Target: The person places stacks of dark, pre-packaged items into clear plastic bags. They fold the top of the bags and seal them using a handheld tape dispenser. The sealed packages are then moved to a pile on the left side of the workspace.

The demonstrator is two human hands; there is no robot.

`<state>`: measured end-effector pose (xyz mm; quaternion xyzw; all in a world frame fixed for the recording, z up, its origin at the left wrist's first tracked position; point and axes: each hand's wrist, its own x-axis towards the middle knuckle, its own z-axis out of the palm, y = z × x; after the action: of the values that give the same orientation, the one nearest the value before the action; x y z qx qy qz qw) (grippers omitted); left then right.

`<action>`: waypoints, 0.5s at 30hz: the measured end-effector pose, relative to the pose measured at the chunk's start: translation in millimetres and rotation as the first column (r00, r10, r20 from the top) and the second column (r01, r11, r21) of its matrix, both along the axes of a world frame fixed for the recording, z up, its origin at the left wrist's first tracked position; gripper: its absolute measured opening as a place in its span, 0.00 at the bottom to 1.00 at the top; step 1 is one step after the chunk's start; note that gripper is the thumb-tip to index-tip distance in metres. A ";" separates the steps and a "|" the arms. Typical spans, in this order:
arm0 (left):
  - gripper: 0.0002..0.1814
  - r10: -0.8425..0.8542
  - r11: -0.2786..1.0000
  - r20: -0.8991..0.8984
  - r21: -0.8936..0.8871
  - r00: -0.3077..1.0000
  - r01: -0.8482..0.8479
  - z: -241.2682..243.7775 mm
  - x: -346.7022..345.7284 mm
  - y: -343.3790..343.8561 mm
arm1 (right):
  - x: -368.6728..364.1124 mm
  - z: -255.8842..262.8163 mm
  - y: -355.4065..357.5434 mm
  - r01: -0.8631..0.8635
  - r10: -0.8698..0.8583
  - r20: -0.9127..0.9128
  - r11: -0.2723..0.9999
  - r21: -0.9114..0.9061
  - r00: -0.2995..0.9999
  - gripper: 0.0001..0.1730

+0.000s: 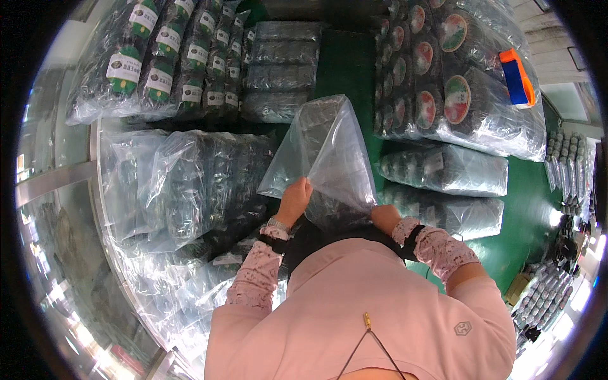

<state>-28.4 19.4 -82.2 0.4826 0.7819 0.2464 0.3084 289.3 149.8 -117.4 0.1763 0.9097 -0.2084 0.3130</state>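
Note:
A large clear plastic bag (pixel 339 164) stands in front of my body, its top flared into a folded peak. My left hand (pixel 295 192) pinches the bag's edge on the left. Lower on the right, my right hand (pixel 385 218) grips the opposite side of the plastic. Dark packed goods show through the film below and behind the open folds; what they are is hard to tell. The fingertips of both hands are partly hidden by the hands themselves and the film.
Bagged dark bundles with white labels (pixel 124 66) are stacked at the upper left. More clear-wrapped packs (pixel 218 175) lie left of me. On the right-hand stack (pixel 456 61) sits an orange-and-blue tape dispenser (pixel 517 78). Two wrapped packs (pixel 446 170) lie on the green floor (pixel 527 199).

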 end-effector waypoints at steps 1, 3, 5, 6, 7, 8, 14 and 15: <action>0.13 0.008 1.000 -0.028 -0.011 1.000 -0.008 -18.4 0.6 -5.6 | -3.7 -0.2 -3.2 -0.032 0.032 0.018 0.999 -0.014 0.999 0.09; 0.14 0.036 0.999 -0.083 -0.031 0.996 -0.038 -64.8 2.4 -16.8 | -12.0 -1.5 -8.9 -0.108 0.110 0.053 0.993 -0.041 0.992 0.09; 0.12 0.080 0.997 -0.139 -0.007 0.987 -0.082 -89.9 15.4 -14.5 | -18.8 5.3 -12.9 -0.142 0.142 0.017 0.989 -0.032 0.990 0.09; 0.11 0.101 0.995 -0.165 0.007 0.981 -0.102 -97.9 23.1 -9.8 | -22.1 9.5 -12.6 -0.157 0.157 0.001 0.987 -0.025 0.988 0.09; 0.10 0.143 0.989 -0.146 -0.017 0.979 -0.147 -94.9 29.2 -3.8 | -26.3 16.7 -10.8 -0.155 0.159 0.048 0.986 -0.068 0.986 0.09; 0.10 0.187 0.980 -0.129 -0.041 0.974 -0.193 -91.2 35.0 1.3 | -30.5 25.0 -8.2 -0.153 0.163 0.096 0.982 -0.109 0.982 0.09; 0.08 0.278 0.946 -0.213 -0.109 0.937 -0.305 -89.5 42.3 7.7 | -115.6 74.5 28.8 -0.168 0.168 0.050 0.986 -0.020 0.984 0.09; 0.08 0.303 0.940 -0.203 -0.096 0.931 -0.327 -89.3 43.2 10.3 | -139.9 79.4 27.8 0.047 -0.040 -0.125 0.998 0.051 0.991 0.14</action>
<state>14.8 29.6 -171.5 0.3506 0.8887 0.1961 0.2210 149.3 177.6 -38.0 0.1912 0.9286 -0.2011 0.2465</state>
